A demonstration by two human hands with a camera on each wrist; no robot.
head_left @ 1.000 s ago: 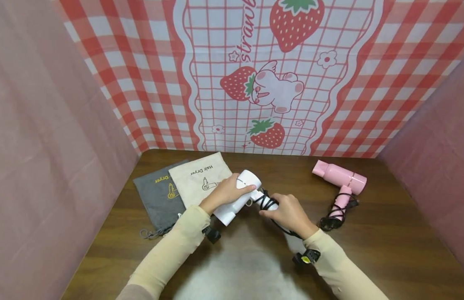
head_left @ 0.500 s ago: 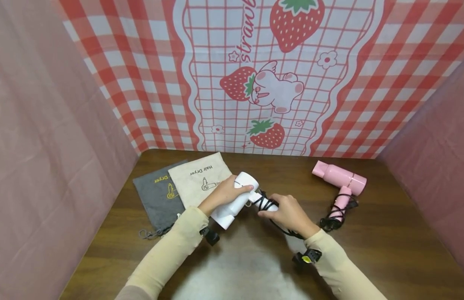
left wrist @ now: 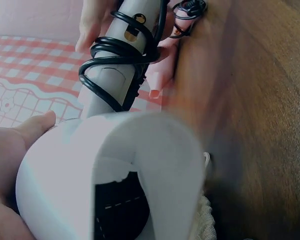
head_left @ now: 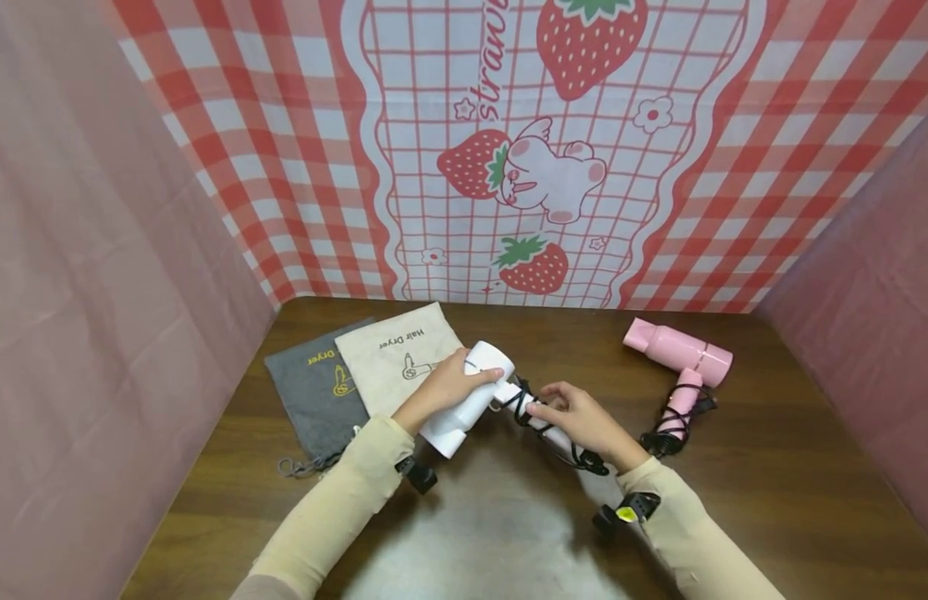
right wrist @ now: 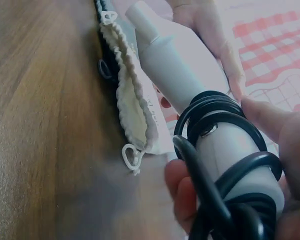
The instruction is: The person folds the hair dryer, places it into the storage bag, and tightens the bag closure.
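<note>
A white hair dryer [head_left: 474, 408] is held above the table in front of the drawstring bags. My left hand [head_left: 446, 384] grips its barrel from above, the thumb lying across it. Black cord [right wrist: 225, 115] is wound in several loops around the dryer's handle [left wrist: 110, 80]. At that handle, my right hand [head_left: 584, 421] has its thumb on one side and curled fingers [right wrist: 182, 192] on the other. The cord's end hangs by the right wrist. In the left wrist view, the wide nozzle faces the camera and hides part of the barrel.
A cream drawstring bag [head_left: 392, 354] printed "Hair Dryer" overlaps a grey bag [head_left: 306, 400] on the left. At the right back lies a pink hair dryer [head_left: 677, 350], cord around its handle. A checked strawberry cloth [head_left: 306, 208] hangs behind the wooden table [head_left: 764, 483].
The white dryer has moved slightly left with my left hand. My right hand has eased its hold and shifted a little right, its upper fingers lifted, showing more of the handle and cord.
</note>
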